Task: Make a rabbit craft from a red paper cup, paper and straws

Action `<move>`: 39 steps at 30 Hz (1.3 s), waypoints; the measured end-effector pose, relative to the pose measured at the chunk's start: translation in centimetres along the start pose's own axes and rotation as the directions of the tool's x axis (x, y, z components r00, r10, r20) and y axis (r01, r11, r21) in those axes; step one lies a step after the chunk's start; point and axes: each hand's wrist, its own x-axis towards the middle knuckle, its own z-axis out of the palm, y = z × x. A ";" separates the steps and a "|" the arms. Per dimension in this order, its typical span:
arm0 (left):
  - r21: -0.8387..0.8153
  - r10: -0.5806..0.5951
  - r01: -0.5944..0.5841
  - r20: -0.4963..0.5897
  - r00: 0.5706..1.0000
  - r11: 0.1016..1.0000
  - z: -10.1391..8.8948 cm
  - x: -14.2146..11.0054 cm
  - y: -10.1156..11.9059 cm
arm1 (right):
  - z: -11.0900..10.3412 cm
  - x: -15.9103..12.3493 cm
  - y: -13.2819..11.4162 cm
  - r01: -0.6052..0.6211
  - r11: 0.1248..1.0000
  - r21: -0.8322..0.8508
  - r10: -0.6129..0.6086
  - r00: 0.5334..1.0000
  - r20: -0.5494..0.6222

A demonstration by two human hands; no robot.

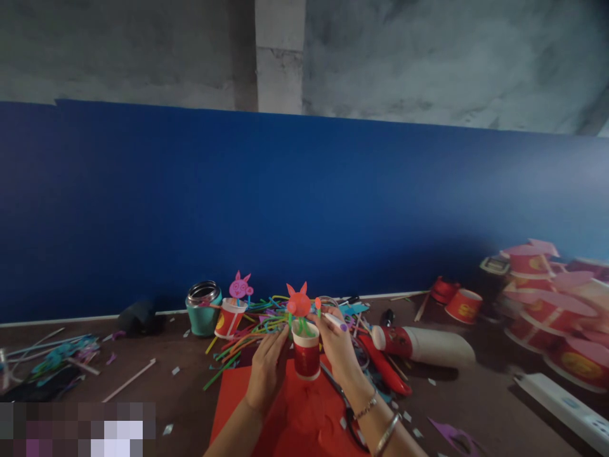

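A red paper cup (306, 357) stands on a red paper sheet (285, 412), with a red-orange paper animal head (299, 301) on a green straw rising from it. My left hand (266, 368) rests beside the cup with fingers stretched toward it, touching its left side. My right hand (339, 346) is closed on a white pen-like tool (333, 319) near the head's right side; bracelets circle that wrist.
A second cup with a pink paper animal (234, 311) and a teal metal jar (203, 308) stand behind. Coloured straws (247, 336) lie scattered. A lying stack of cups (419, 343), more red cups (547, 304) at right, a power strip (566, 403), blue wall behind.
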 end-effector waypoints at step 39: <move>-0.346 -0.284 0.259 -0.025 0.958 0.902 -0.7 0.8 1.3 | 0.2 -0.2 -0.1 -0.058 0.991 0.119 0.054 0.998 0.036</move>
